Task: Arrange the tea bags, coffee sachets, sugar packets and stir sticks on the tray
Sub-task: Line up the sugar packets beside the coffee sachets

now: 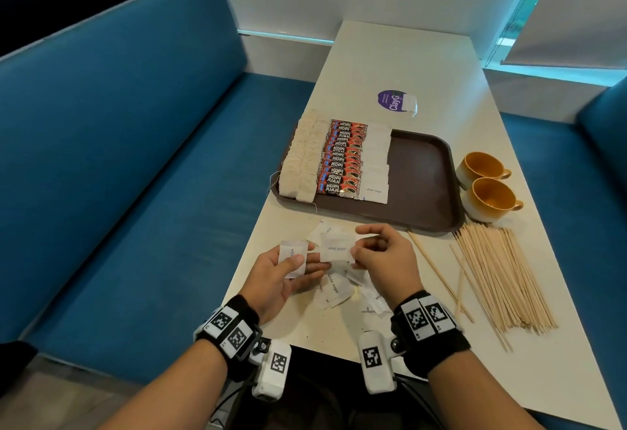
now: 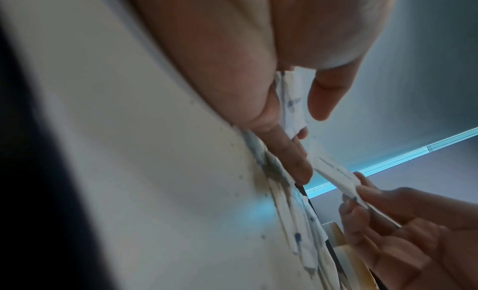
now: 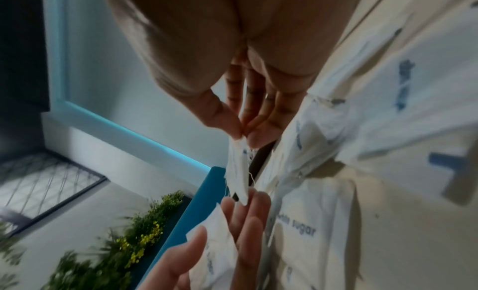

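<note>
Blue bench seating (image 1: 135,158) runs along the left of a long cream table (image 1: 424,66), where a dark brown tray (image 1: 424,171) lies in the middle. On the tray's left part sit three neat rows: tea bags (image 1: 302,158) at the far left, red coffee sachets (image 1: 342,161) beside them, then white sugar packets (image 1: 376,161). Near the table's front edge, loose sugar packets (image 1: 336,289) lie scattered between the hands. The left hand (image 1: 281,277), palm up, holds a small stack of sugar packets (image 1: 292,256) under its thumb. The right hand (image 1: 386,260) pinches one sugar packet (image 1: 336,248) by its edge between thumb and fingertips, with its other end just at the left fingers (image 3: 256,214). Wooden stir sticks (image 1: 502,280) lie in a fanned heap to the right, off the tray. Two orange cups (image 1: 488,185) stand just right of the tray, and a purple sticker (image 1: 395,100) lies beyond it.
</note>
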The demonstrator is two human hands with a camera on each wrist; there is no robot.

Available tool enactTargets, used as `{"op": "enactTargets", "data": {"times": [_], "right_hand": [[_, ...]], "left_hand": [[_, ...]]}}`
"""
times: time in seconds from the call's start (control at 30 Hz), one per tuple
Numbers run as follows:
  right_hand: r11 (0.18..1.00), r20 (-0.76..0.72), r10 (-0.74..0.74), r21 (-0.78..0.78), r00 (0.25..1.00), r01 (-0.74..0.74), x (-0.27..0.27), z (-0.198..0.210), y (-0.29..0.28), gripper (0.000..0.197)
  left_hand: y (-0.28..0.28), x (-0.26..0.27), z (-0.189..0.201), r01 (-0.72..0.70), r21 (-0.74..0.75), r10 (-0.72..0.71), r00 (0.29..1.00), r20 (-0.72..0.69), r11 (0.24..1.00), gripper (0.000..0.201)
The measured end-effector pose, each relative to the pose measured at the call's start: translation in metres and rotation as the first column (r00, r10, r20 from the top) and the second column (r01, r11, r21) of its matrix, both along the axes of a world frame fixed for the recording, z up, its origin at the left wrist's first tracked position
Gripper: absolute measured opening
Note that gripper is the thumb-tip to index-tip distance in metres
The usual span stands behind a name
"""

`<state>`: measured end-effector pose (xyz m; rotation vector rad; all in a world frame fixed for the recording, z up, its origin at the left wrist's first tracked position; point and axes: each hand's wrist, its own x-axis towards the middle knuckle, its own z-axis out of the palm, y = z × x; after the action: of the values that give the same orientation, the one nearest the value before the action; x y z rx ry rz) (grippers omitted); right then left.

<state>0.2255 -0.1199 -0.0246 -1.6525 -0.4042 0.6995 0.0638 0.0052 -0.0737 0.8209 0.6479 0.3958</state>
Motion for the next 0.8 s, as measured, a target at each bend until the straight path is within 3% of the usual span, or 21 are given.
{"op": "enactTargets", "data": {"times": [0.07,0.23,0.27,0.37,0.47,0.6,0.8], "right_hand": [[1.000,0.073,0.011,-0.022,0.997,-0.010,-0.003,0.002,0.002,0.032],[0.975,0.127,0.223,-0.038,0.966,-0.220,-0.039,-0.002,0.013,0.025],[0.966,0.144,0.259,-0.047,0.955,-0.255,-0.045,-0.004,0.015,0.022],[0.943,0.168,0.330,-0.088,0.929,-0.320,-0.049,-0.008,0.020,0.024],[0.954,0.171,0.293,-0.119,0.941,-0.276,-0.037,-0.007,0.017,0.028],[0.967,0.185,0.239,-0.131,0.953,-0.217,-0.021,-0.004,0.012,0.021],[0.948,0.154,0.317,-0.045,0.936,-0.314,-0.029,-0.010,0.013,0.018]], "left_hand": [[0.000,0.000,-0.001,0.005,-0.017,-0.005,1.000,0.031,1.000,0.038],[-0.003,-0.001,0.004,0.051,-0.001,-0.051,0.997,0.065,0.999,0.068],[-0.004,-0.002,0.006,0.069,0.003,-0.069,0.995,0.079,0.998,0.068],[-0.003,-0.004,0.007,0.080,0.033,-0.083,0.991,0.102,0.996,0.042],[0.001,-0.003,0.002,0.018,0.001,-0.018,0.999,0.032,1.000,0.029],[0.002,-0.002,0.002,0.027,-0.027,-0.027,1.000,0.000,0.999,0.030],[-0.003,-0.001,0.006,-0.009,-0.011,0.009,1.000,-0.013,1.000,0.044]]}}
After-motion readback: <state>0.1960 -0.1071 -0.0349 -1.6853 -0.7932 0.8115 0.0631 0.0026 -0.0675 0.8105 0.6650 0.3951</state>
